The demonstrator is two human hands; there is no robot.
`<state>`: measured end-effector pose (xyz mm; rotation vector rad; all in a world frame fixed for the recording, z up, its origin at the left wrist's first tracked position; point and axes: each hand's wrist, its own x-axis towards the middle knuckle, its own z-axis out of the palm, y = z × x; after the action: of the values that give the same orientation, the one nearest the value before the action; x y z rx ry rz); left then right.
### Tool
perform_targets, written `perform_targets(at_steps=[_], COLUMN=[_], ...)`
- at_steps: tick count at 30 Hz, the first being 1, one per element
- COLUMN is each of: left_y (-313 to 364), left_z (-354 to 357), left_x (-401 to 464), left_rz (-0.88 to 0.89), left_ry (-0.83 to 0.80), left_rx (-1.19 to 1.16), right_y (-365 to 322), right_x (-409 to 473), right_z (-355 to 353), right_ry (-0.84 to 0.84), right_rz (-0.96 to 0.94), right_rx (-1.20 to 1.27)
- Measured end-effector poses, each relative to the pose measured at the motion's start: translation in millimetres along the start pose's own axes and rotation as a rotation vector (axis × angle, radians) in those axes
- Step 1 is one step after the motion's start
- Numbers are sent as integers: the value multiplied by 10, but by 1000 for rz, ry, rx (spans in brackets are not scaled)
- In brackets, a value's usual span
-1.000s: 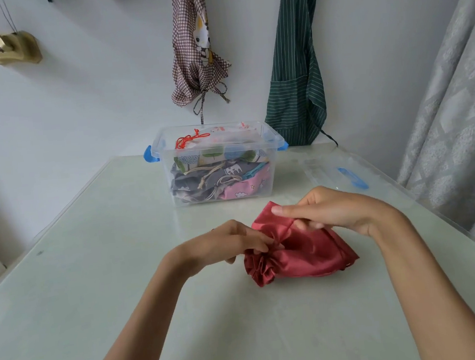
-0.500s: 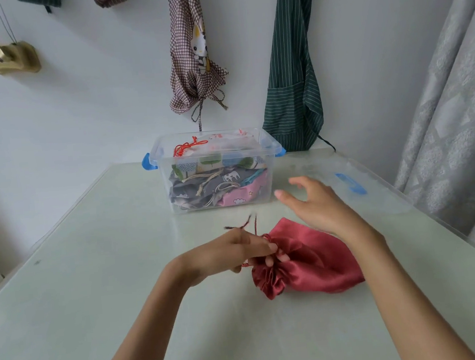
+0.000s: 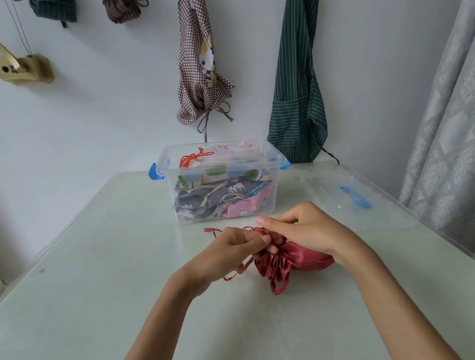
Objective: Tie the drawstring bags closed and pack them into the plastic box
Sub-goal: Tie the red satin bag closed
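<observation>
Clear plastic box, holding other bags, sits beyond our hands. Red satin drawstring bag lies under our right hand, whose fingers curl onto its gathered neck. Left hand, just beside it, pinches the red cord.

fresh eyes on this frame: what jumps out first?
The red satin bag at the table's centre, its mouth gathered, with the left hand and right hand both pinching at its neck and cord. Behind it, the clear plastic box with blue latches holds several patterned bags; its lid lies on the table to the right. On the wall hang a checked apron and a green striped one.
</observation>
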<state>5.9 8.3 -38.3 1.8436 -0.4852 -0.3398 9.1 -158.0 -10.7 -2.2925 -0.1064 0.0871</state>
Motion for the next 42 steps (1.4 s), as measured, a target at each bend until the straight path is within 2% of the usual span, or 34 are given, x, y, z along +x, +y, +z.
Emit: perform_targets(at_steps=[6, 9, 14, 17, 19, 21, 24, 27, 29, 31, 33, 35, 36, 37, 39, 40, 42], left_y=[8, 29, 47, 42, 7, -40, -81, -82, -82, -92, -103, -110, -114, -110, -102, -108, -118], left_z=[7, 12, 32, 43, 25, -12, -86, -123, -117, -105, -105, -104, -104, -100, -106, -114, -126], left_x=[18, 39, 60, 56, 52, 45, 31, 33, 40, 48, 56, 63, 65, 64, 57, 58, 55], left_rz=[-27, -41, -81, -81, -88, -115, -178, -188, -169, -163, -160, -147, -140, -136, -127, -122, -116], left_ry=[62, 94, 163, 175, 204, 255, 348, 377, 357, 326, 292, 257, 241, 228, 216, 213, 215], left_rx=[-35, -55, -46, -45, -21, -7, -41, -143, -114, -72, -43, -5, 6, 10, 17, 23, 24], right_y=[-3, -1, 34, 13, 21, 86, 307, 519, 667, 719, 638, 409, 276, 145, 14, 12, 13], right_x=[20, 63, 130, 108, 82, 50, 10, 5, 39, 63, 83, 75, 63, 27, -18, -19, -10], right_z=[36, 61, 44, -48, -207, -422, -667, -748, -765, -698, -582, -471, -407, -322, -115, -24, 66], right_ry=[96, 121, -100, -156, -113, 14, 303, 577, 647, 522, 442, 441, 345, 182, -75, -106, -34], right_rz=[-42, 27, 126, 105, 32, -18, 27, 159, 271, 342, 336, 99, -42, -106, -120, -122, -137], right_rx=[150, 295, 733, 983, 1188, 1309, 1151, 906, 433, -4, -206, -232, -171, -113, -162, -259, -422])
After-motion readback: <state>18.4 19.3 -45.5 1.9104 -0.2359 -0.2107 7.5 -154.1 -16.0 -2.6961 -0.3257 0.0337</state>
